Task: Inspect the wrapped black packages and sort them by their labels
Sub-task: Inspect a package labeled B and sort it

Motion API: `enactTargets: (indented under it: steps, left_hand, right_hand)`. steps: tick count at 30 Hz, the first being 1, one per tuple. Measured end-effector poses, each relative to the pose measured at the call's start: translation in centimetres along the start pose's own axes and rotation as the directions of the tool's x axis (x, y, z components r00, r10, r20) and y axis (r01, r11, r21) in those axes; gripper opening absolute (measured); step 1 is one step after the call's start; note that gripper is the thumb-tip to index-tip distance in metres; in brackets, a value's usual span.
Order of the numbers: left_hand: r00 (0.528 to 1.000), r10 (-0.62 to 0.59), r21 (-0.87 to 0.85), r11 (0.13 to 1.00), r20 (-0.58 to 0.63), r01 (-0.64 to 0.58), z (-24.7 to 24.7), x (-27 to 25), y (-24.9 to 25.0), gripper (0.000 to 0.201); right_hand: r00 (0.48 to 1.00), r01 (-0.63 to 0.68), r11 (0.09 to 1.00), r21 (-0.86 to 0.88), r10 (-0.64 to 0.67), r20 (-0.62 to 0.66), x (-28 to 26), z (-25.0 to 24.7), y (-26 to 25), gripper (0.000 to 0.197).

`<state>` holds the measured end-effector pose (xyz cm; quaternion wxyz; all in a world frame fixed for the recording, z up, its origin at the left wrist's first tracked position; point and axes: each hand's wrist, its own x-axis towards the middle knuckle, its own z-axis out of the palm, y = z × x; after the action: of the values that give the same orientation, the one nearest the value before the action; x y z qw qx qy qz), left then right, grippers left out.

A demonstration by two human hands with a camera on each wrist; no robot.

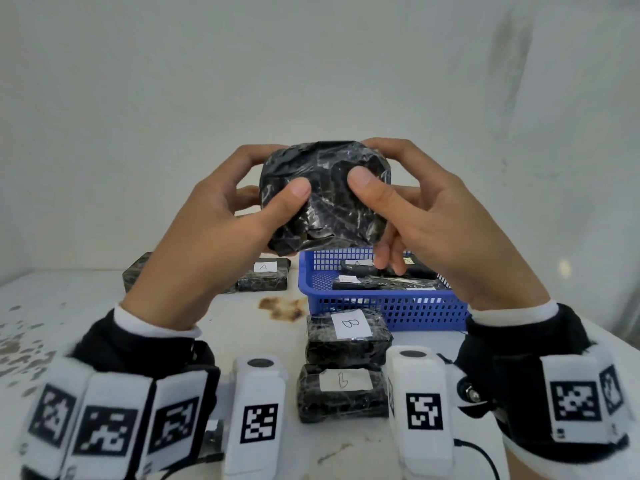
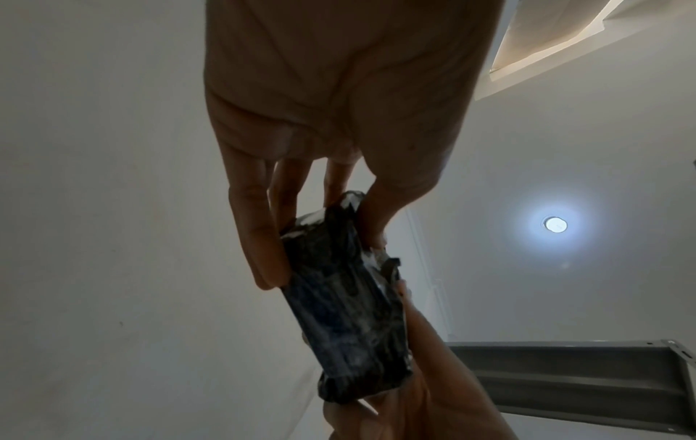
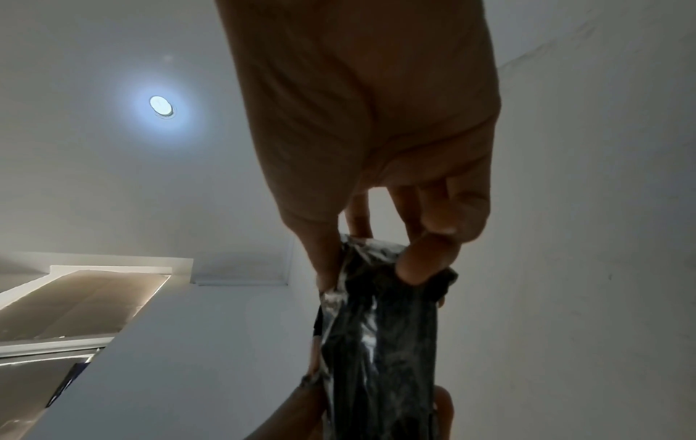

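Observation:
A black package [image 1: 325, 195] wrapped in shiny film is held up in the air in front of me by both hands. My left hand [image 1: 221, 216] grips its left side, thumb on the near face. My right hand [image 1: 422, 216] grips its right side the same way. No label shows on the face turned toward me. From below, the left wrist view shows the package [image 2: 346, 300] pinched between thumb and fingers, and the right wrist view shows the package [image 3: 380, 327] likewise. On the table lie two packages marked B [image 1: 348, 336] [image 1: 343, 393] and one marked A [image 1: 265, 280].
A blue mesh basket [image 1: 388, 306] at the right holds several more black packages with white labels. Another black package [image 1: 136, 271] lies at the back left. A brown stain [image 1: 284, 306] marks the white table [image 1: 69, 323]. A white wall stands behind.

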<state>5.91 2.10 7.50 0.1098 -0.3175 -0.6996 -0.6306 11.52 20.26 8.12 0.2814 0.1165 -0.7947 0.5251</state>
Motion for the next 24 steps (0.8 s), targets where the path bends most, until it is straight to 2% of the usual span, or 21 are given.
enactTargets:
  steps: [5,8,10,13,18,24]
  left_hand:
    - [1.000,0.013,-0.001,1.000,-0.010,-0.013,0.50,0.09,-0.39,0.038]
    - [1.000,-0.012,-0.009,1.000,-0.004,0.012,0.69,0.05,-0.42,0.054]
    - [1.000,-0.010,0.005,1.000,0.008,0.010,0.67,0.06,-0.45,0.056]
    - [1.000,-0.002,0.013,1.000,0.017,0.002,0.64,-0.05,-0.26,0.054]
    - [0.999,-0.032,-0.028,0.999,0.034,0.033,0.51,-0.10,-0.08,0.033]
    - [0.997,-0.062,-0.096,0.993,0.055,0.067,0.30,0.08,0.09,0.025]
  right_hand:
    - [1.000,-0.003,1.000,-0.016,0.003,-0.007,0.07,-0.03,0.13,0.032]
    - [1.000,0.003,1.000,-0.031,-0.003,-0.006,-0.01,-0.23,0.09,0.027]
    - [1.000,0.007,0.999,-0.044,-0.007,0.008,-0.12,-0.33,-0.04,0.034]
    - [1.000,0.006,0.999,-0.048,-0.005,0.013,-0.10,-0.42,0.00,0.042]
    - [1.000,0.021,0.998,-0.061,-0.020,0.024,-0.05,-0.49,0.22,0.042]
    - [1.000,-0.023,0.999,-0.028,0.023,0.008,0.20,-0.41,0.48,0.035]
